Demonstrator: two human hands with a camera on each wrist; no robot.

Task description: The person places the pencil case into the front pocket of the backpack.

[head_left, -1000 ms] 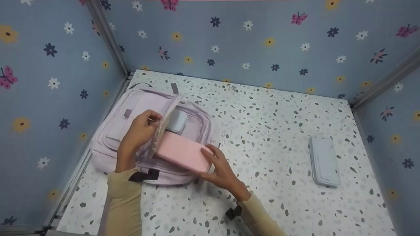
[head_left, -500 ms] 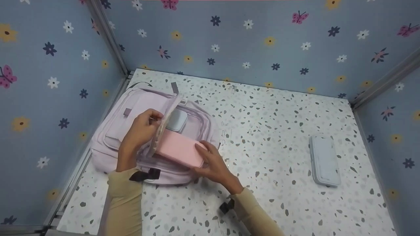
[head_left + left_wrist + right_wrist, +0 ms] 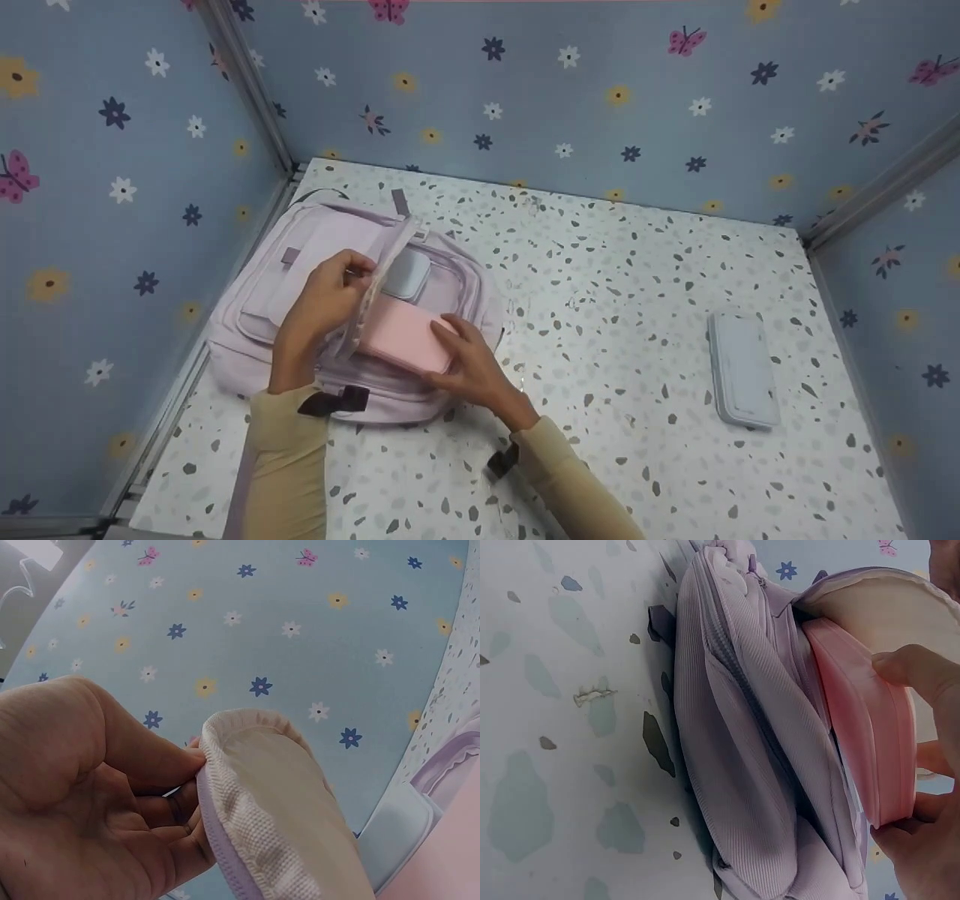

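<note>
A lilac backpack (image 3: 247, 330) lies on its back at the left of the table, its front pocket unzipped. My left hand (image 3: 326, 292) pinches the edge of the pocket flap (image 3: 236, 817) between thumb and fingers and holds it up. In my right hand (image 3: 476, 367) is a pink box-shaped case (image 3: 409, 334), gripped at its near right end with thumb on one side and fingers on the other. The far end of the pink case (image 3: 862, 720) is inside the pocket, hidden behind the flap. Beside it in the pocket sits a pale blue case (image 3: 407, 276), partly covered by the flap.
Another pale blue-grey case (image 3: 744, 369) lies on the right side of the speckled table (image 3: 600, 300). Flower-patterned panels (image 3: 525, 90) stand along the back and both sides of the table. A dark strap end (image 3: 400, 201) sticks out behind the backpack.
My right hand has moved left and slightly up, sliding the pink case deeper under the flap. Less of the case shows now. The left hand keeps its pinch on the flap, nearly still.
</note>
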